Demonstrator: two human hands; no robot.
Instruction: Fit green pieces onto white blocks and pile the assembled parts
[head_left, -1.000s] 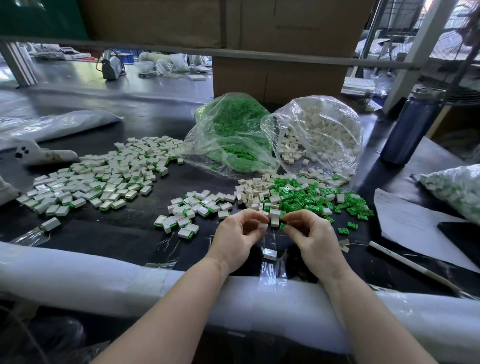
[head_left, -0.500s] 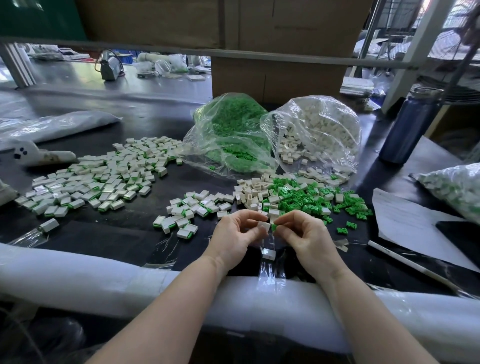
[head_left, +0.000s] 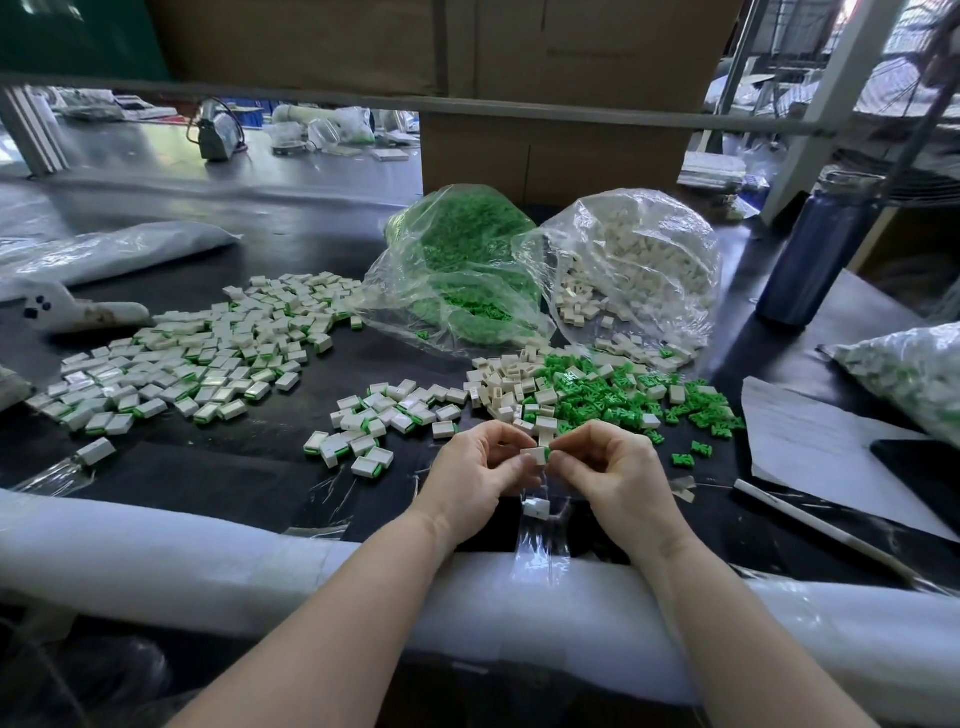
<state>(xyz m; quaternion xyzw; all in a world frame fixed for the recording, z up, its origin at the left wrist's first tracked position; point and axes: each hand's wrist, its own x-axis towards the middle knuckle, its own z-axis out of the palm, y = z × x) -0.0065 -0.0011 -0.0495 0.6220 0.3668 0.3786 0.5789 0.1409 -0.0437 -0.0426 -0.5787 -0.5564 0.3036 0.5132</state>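
Far left lies one big pile of assembled parts (head_left: 197, 358), a smaller cluster (head_left: 384, 421) beside it. The left hand (head_left: 480, 475) pinches one white block (head_left: 535, 457); the right hand (head_left: 613, 470) pinches a green piece (head_left: 548, 455) against it. Two bags (head_left: 623, 265) stand behind.

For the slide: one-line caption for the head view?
Both hands, left hand and right hand, press a green piece onto a white block.

A small-parts assembly workshop.
Bulk plastic bags of green pieces (head_left: 467, 270) and white blocks (head_left: 639, 260) sit far on a black workbench (head_left: 249, 467), cardboard cartons (head_left: 550, 150) behind.
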